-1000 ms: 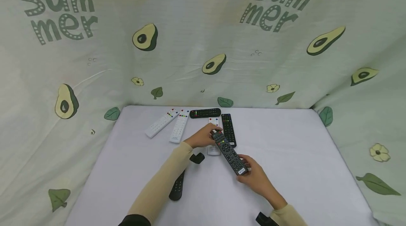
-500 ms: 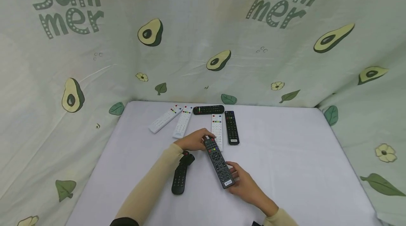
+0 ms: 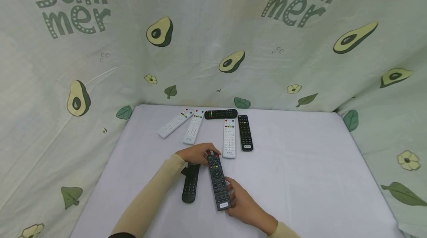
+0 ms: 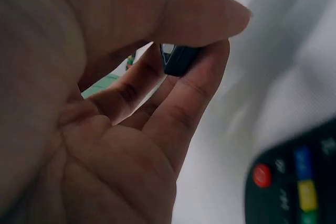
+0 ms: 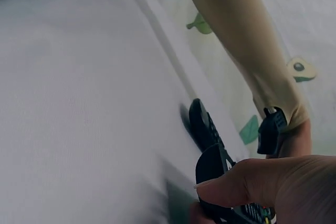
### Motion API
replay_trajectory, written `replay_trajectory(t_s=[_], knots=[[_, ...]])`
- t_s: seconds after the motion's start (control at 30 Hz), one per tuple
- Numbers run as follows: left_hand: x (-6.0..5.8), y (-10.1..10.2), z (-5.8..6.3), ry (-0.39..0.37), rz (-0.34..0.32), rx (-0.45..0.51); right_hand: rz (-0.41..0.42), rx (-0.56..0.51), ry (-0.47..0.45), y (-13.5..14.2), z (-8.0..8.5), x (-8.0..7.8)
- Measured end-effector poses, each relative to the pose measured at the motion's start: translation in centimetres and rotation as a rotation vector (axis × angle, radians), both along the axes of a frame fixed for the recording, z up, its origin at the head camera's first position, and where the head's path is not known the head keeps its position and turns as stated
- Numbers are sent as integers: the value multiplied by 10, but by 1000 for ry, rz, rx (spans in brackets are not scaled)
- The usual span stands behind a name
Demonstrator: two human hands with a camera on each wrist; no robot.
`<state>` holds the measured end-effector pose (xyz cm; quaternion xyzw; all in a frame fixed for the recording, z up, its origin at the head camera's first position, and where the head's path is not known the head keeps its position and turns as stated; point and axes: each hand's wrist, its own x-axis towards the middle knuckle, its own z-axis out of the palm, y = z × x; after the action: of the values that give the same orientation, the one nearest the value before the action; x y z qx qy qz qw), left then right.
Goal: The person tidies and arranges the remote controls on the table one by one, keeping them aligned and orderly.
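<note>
A dark remote control (image 3: 218, 182) with a white label at its near end is held between both hands over the front middle of the table. My left hand (image 3: 198, 153) pinches its far end; in the left wrist view the thumb and fingers close on that tip. At the near end, my right hand (image 3: 245, 202) grips the remote's right side, and the right wrist view shows the thumb (image 5: 231, 184) across it. Beside it on the left lies another black remote (image 3: 190, 188), its top partly covered by the left wrist and the camera strapped there.
Behind the hands lie two white remotes (image 3: 175, 123) (image 3: 194, 127) at the left, a black remote (image 3: 221, 114) set crosswise, a white remote (image 3: 229, 138) and a black remote (image 3: 245, 133). A white cloth covers the table (image 3: 300, 164); a printed curtain (image 3: 200, 37) hangs behind.
Both hands have carried the remote left and toward the front, turning it nearer to upright in the view. The white and black remotes behind it are now fully uncovered.
</note>
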<state>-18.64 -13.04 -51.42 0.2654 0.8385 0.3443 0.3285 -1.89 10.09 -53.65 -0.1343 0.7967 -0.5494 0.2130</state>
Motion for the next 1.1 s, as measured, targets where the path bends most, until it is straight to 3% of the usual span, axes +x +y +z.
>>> replay_trajectory(t_s=[0.13,0.3,1.1], knots=[[2,-4,-5,37,-38,-41,12,-26,-31,-10,-1,4],[5,-5,-6,27,-47,-60,12,-48,-54,-20,-6,7],[6,-6,-9,87,-109,-90,17,-11,-20,-38,-13,6]])
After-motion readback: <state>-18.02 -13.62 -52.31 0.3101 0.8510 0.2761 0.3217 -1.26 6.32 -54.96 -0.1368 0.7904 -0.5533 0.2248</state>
